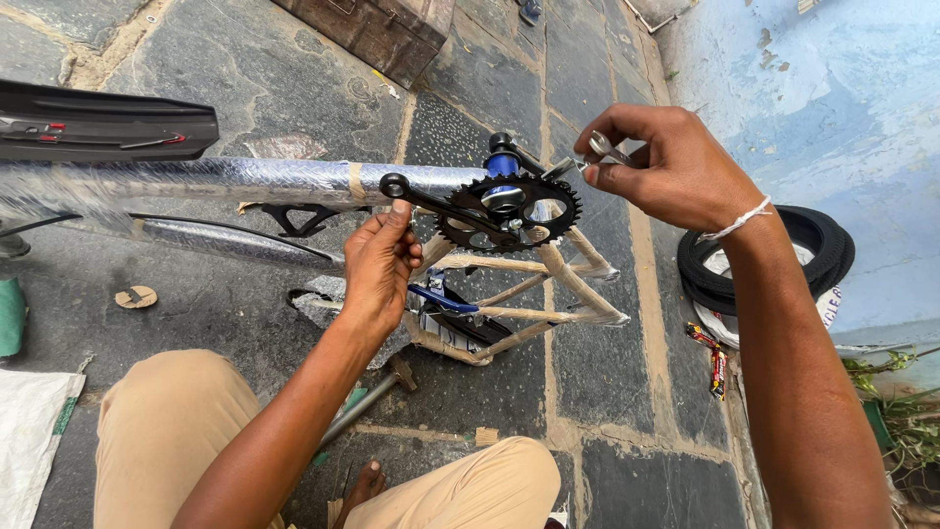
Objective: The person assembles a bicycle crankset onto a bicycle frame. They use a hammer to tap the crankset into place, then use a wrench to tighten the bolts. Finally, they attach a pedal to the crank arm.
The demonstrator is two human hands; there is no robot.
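Nearest the camera, the left hand (380, 263) is closed around the black crank arm (423, 196), just on the near left of the black chainring (509, 211), which is taken here as the landmark. Just beyond and to the right of the chainring, the right hand (671, 162) has its fingers (612, 127) pinched on a small silver spanner (599, 147) whose head appears to sit on a fastener at the blue bottom bracket (501, 163); the seating itself cannot be made out. For the step to be done well, the crank is best held firmly still as a counter-hold, the spanner seated fully and square, and turned in short, steady strokes so that it is not slipped onto the teeth. Counted: one chainring, one crank arm, one spanner, one wrapped bicycle frame (245, 181), one hammer (367, 392) on the floor below the chainring, and one stack of tyres (822, 240) well to its right.
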